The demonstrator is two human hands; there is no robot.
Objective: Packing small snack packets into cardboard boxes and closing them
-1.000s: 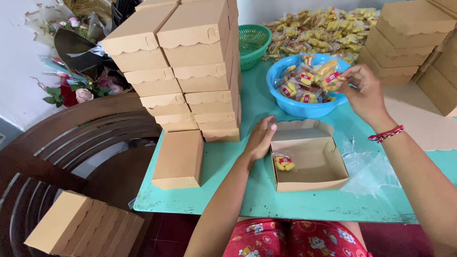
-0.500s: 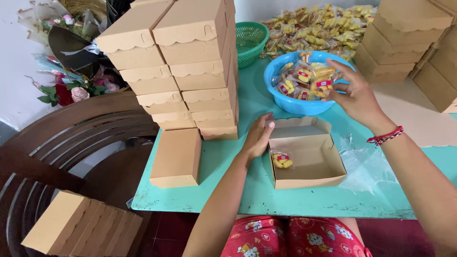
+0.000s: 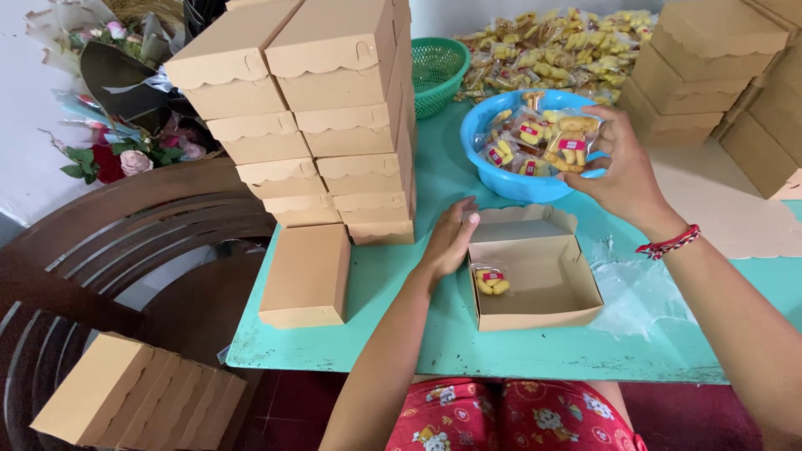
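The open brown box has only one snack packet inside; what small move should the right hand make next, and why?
Probably carry the snack packet from above the blue bowl down into the open brown box. The right hand already pinches it, the left hand rests on the box's left wall, and only one packet lies inside, with most of the floor bare.

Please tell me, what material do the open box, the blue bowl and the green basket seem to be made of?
The open box looks like matte brown kraft cardboard: flat folded walls and a scalloped flap edge. The blue bowl seems smooth, slightly glossy plastic, judging by its uniform bright colour and rolled rim. The green basket appears to be moulded plastic with an open lattice wall. The snack packet in the right hand is clear shiny film.
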